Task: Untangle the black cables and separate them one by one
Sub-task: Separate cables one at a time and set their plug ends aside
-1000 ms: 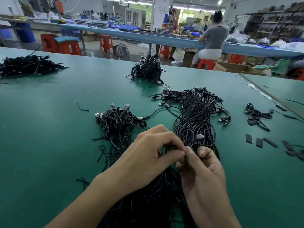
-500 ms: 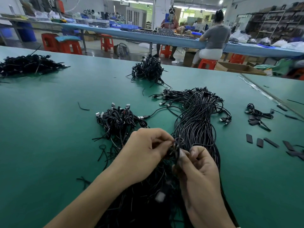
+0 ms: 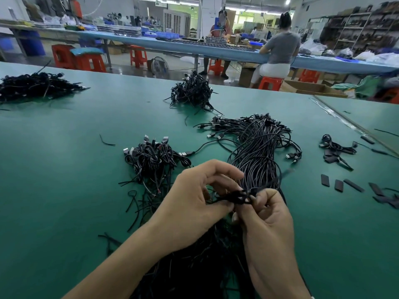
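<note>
Black cable (image 3: 239, 196), wound into a small tight coil, sits raised off the green bench (image 3: 64, 169) right between the person's two hands. The left hand (image 3: 200, 203) pinches its left end between thumb and curled fingers. The right hand (image 3: 267, 214) nips the other end with its fingertips (image 3: 266, 192), so both are clamped on the same little coil and neither is free.

The coil's long axis runs across the person, left to right, from one pinch to the other. A strand arcs up from it and back toward the long bundle (image 3: 257, 145), which stretches away from the person along the bench and passes under both wrists. As I read it, the coil lies crosswise to the bundle it has to come out of.

The heap of coiled cables (image 3: 153, 156), plugs sticking up, lies ahead and to the left, plainly nearer the left hand than the right. If that is where finished ones go, the left hand has the shorter reach. Whether the strand is clear of the bundle I cannot tell; black on black hides it.
</note>
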Motion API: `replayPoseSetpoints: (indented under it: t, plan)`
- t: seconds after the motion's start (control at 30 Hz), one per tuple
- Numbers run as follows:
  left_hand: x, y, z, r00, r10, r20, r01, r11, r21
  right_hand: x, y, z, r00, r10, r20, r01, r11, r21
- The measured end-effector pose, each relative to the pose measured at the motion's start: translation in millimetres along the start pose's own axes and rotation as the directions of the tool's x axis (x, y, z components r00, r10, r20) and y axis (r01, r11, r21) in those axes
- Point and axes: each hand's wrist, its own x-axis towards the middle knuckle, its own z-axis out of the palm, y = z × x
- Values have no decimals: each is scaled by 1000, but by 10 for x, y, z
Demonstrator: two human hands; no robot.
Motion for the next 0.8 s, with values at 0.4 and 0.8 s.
replayPoseSetpoints:
  t: [0.4,0.8]
  plan:
    - [-16,-19,12,997,68,33,-75,948,309,15,-63,-17,999,20,-36,-14,988,154]
    - [-54,0,9,996,-44,78,12,927,375,5,-15,15,962,-242,-127,231,969,-90]
